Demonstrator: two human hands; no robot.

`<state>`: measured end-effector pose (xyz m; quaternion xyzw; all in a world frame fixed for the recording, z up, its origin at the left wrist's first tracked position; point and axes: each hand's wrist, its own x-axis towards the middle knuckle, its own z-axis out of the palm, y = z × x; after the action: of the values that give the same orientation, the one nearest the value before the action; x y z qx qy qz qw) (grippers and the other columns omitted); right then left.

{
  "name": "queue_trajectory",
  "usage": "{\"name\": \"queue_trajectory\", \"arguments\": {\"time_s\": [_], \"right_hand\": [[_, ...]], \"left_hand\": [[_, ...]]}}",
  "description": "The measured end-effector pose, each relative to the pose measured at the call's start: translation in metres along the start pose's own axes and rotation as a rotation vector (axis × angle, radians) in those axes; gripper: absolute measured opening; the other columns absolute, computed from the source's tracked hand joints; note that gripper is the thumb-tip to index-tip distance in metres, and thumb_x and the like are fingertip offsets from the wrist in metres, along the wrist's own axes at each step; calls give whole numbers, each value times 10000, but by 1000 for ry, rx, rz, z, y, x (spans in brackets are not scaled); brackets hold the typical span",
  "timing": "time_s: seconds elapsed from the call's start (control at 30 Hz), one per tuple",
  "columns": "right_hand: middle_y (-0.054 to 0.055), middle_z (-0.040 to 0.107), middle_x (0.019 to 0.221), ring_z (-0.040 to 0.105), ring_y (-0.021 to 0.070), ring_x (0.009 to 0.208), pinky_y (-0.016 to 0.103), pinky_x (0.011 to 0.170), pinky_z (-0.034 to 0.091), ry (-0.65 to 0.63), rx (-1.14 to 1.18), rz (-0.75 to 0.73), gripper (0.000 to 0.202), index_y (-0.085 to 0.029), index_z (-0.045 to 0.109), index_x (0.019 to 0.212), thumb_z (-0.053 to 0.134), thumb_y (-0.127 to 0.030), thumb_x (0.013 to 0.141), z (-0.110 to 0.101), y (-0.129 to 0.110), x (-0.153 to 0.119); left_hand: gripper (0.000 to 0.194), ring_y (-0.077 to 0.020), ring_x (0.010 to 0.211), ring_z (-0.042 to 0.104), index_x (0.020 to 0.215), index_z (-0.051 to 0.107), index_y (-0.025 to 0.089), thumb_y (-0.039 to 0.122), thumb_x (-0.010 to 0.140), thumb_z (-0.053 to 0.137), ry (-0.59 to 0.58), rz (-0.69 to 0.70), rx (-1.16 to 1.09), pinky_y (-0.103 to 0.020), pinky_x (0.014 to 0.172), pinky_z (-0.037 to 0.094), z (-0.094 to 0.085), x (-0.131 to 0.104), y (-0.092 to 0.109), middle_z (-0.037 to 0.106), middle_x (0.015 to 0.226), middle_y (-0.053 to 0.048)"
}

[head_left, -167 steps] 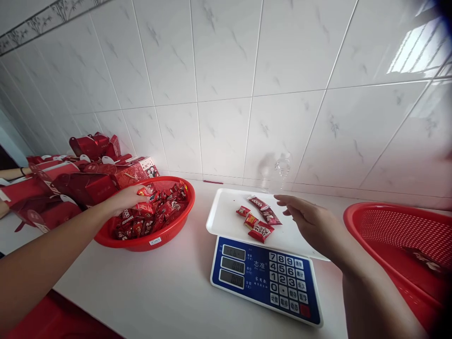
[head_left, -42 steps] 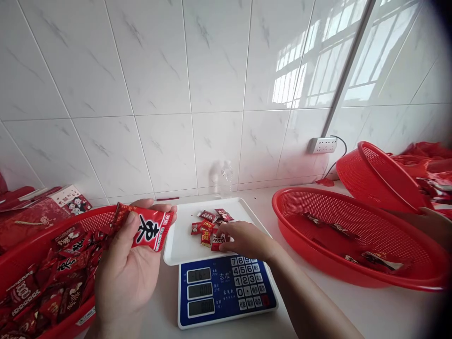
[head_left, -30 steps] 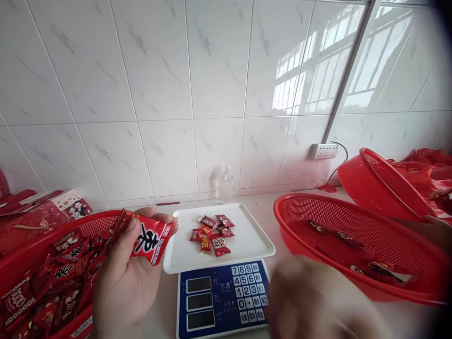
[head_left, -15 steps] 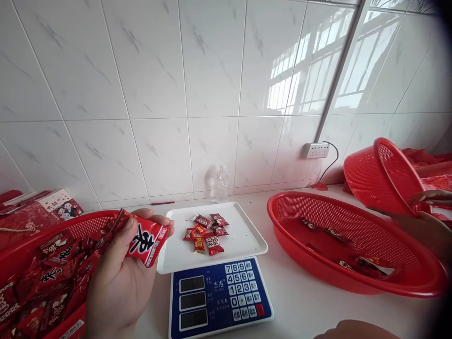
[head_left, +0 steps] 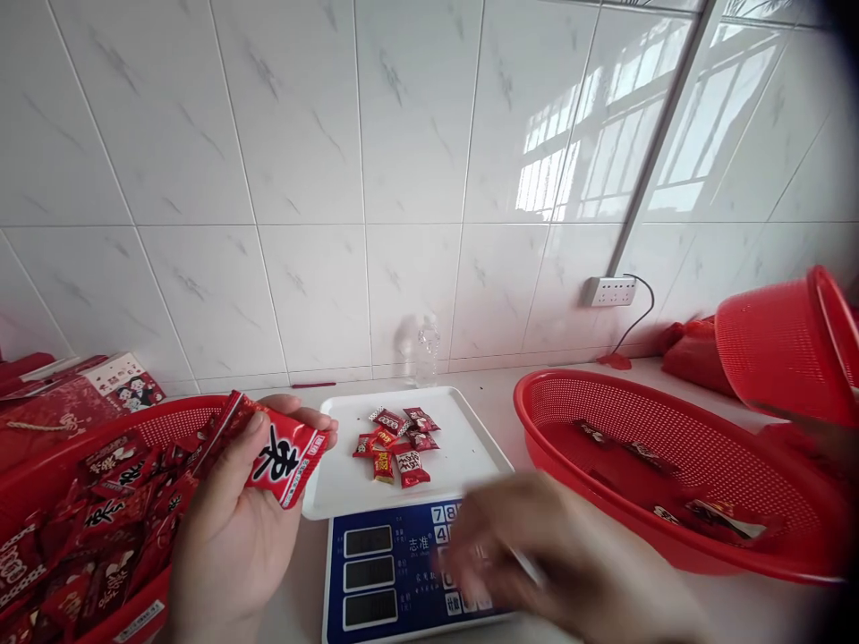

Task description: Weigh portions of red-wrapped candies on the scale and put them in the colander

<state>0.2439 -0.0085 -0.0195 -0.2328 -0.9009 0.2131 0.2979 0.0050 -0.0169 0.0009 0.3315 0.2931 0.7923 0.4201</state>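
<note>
My left hand (head_left: 232, 510) is closed around a red snack packet (head_left: 285, 456) with a large black character on it, held above the rim of the left red basket (head_left: 167, 429). That basket is full of similar red packets. My right hand (head_left: 530, 546) is smeared by motion over the keypad of the blue scale (head_left: 369, 546), and its fingers cannot be made out. A pale streak shows on it, too blurred to name. Several small wrapped candies (head_left: 395, 443) lie in a loose cluster on the white weighing tray (head_left: 470, 447).
A large red oval basket (head_left: 570, 380) with several packets stands to the right. Farther right, another person's dark, partly hidden hand (head_left: 809, 438) is at a tilted red basket (head_left: 771, 335). A clear bottle (head_left: 428, 349) stands by the tiled wall, and a red gift box (head_left: 60, 407) lies left.
My right hand has come in from the lower right over the scale's keypad. The other person's tilted basket has moved right. My left hand still holds the packet; the view has shifted slightly.
</note>
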Motion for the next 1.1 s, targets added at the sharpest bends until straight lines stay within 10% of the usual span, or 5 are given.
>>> {"name": "queue_trajectory", "arguments": {"time_s": [0.1, 0.23, 0.87, 1.1], "right_hand": [[39, 694, 894, 610, 151, 726, 276, 629, 442, 116, -272, 303, 223, -246, 696, 960, 488, -263, 882, 9, 37, 45], [62, 675, 1038, 621, 191, 869, 275, 709, 418, -35, -429, 479, 262, -239, 680, 1049, 549, -212, 823, 26, 76, 63], [53, 673, 1017, 622, 208, 906, 297, 764, 447, -152, -331, 474, 377, -291, 698, 1091, 498, -149, 804, 16, 94, 53], [71, 634, 1187, 612, 195, 980, 304, 830, 458, 80, -320, 441, 411, -241, 656, 1168, 419, -127, 852, 23, 104, 57]], "left_hand": [[54, -165, 727, 669, 777, 660, 196, 243, 749, 656, 32, 2, -13, -276, 695, 594, 1, -1, 0, 674, 789, 11], [59, -161, 734, 664, 782, 655, 178, 231, 756, 647, 23, -26, -23, -269, 704, 595, 1, -1, 2, 660, 793, 16], [57, -153, 741, 657, 759, 678, 190, 201, 787, 630, -36, -123, -88, -286, 689, 598, -1, 5, -1, 676, 757, -1], [50, -136, 740, 662, 759, 687, 198, 204, 783, 643, 2, -199, -109, -269, 694, 596, 3, 6, -2, 681, 762, 8]]}}
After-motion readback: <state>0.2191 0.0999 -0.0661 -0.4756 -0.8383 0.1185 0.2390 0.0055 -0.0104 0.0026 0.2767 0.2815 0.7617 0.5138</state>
